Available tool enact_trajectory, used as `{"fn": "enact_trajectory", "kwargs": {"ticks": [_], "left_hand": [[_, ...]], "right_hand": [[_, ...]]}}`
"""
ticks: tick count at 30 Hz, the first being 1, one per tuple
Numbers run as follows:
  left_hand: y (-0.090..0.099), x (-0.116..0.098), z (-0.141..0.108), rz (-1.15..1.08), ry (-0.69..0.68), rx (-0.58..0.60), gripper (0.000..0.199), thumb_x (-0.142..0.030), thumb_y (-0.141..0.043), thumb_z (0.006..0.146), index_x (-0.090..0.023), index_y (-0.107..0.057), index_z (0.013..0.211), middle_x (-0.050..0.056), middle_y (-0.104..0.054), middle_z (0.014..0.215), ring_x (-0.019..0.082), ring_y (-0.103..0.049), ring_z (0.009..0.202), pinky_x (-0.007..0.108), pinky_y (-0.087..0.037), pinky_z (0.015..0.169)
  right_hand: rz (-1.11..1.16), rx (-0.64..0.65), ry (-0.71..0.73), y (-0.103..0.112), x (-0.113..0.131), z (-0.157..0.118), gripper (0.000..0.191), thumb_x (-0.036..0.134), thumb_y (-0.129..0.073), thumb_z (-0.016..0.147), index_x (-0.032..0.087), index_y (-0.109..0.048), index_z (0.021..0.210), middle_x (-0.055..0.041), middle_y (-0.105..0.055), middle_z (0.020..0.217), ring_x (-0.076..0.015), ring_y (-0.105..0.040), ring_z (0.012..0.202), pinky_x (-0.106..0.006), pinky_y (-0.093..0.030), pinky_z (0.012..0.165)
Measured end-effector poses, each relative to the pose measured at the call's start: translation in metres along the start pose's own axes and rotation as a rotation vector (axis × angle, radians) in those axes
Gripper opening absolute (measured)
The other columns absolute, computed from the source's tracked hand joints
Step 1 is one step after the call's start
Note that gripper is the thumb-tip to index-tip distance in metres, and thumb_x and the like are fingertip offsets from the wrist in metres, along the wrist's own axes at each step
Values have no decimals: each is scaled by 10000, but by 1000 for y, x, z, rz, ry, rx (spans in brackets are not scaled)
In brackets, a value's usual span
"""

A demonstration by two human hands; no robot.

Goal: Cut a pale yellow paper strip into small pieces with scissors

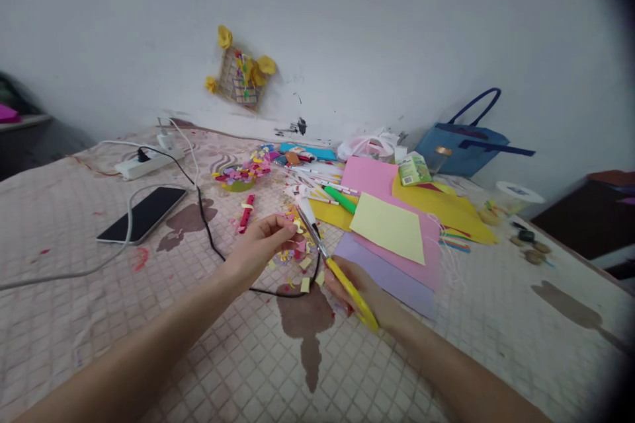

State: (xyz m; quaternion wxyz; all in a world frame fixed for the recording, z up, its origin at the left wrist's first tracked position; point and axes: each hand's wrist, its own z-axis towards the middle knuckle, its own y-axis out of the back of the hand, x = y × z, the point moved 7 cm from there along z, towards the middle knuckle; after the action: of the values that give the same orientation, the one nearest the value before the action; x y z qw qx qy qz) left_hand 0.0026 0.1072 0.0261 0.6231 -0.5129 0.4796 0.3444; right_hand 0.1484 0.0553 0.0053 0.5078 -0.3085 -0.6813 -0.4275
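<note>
Yellow-handled scissors (342,277) are in my right hand (354,281), their blades pointing up and to the left. Close to the blade tips is my left hand (268,238), its thumb and forefinger pinched on a small pale yellow paper piece (298,227). Beneath and around both hands, small cut paper bits (305,264) lie scattered on the patterned cloth. To the right of the scissors, a pale yellow sheet (389,227) rests over pink and purple sheets (384,272). A green marker (340,199) lies at its upper left.
A phone (143,215) and power strip (149,162) sit at left, with cables crossing the cloth. A bowl of paper bits (238,182), a red strip (247,213) and white pens (317,180) lie farther back. A blue bag (461,145) leans against the wall.
</note>
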Motion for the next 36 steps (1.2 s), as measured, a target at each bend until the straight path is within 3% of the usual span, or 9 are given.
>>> {"fn": "enact_trajectory", "kwargs": {"ticks": [14,18,36], "left_hand": [[4,-2,1,-47,-56,-65,145,-255,-680,716,-143,-589,708,10,-666,711,114,-626,689,235,-480,673],[4,-2,0,-58,-68,-72,152,-261,-687,708,-145,-589,710,6,-665,702,108,-619,670,231,-478,661],[2,-1,-3,-87,-56,-112,168,-262,-702,681,-142,-588,708,12,-658,692,107,-608,654,237,-473,663]], "right_hand": [[-60,-7,82,2,4,-2,274,405,-519,780,198,-381,664,45,-391,574,-74,-346,478,-185,-298,411],[-109,-72,71,7,0,-1,290,430,-566,742,192,-415,672,39,-413,588,-81,-364,495,-191,-300,414],[-118,-65,22,4,-3,0,290,436,-549,771,192,-413,695,50,-388,577,-72,-363,479,-181,-306,401]]}}
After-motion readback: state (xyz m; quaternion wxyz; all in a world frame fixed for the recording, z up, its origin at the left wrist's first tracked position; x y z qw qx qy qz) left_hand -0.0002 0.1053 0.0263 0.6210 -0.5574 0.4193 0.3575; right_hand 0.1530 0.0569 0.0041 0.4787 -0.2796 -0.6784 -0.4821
